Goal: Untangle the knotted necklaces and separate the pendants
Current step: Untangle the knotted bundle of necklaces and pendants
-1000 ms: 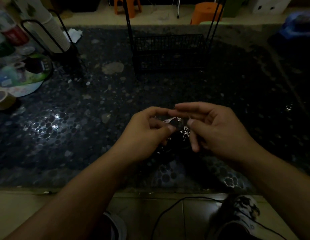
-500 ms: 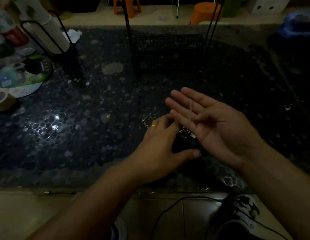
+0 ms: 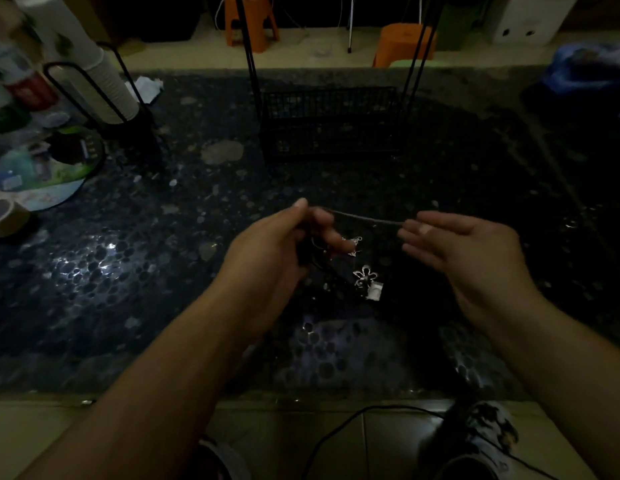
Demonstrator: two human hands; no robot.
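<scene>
Stretching a cord [image 3: 365, 219] between our hands above the table [image 3: 128, 289], we grip one end in the curled left hand [image 3: 267, 251]. Our right hand [image 3: 464, 258] meets the other end with fingers nearly straight; whether it pinches, we cannot tell. A flower pendant [image 3: 365, 277] lies on the table below, another pendant [image 3: 353, 244] beside the left fingers.

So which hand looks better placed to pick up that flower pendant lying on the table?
Probably the right hand: it's open, while the left hand grips the cord bundle. The flower pendant lies between them.
</scene>
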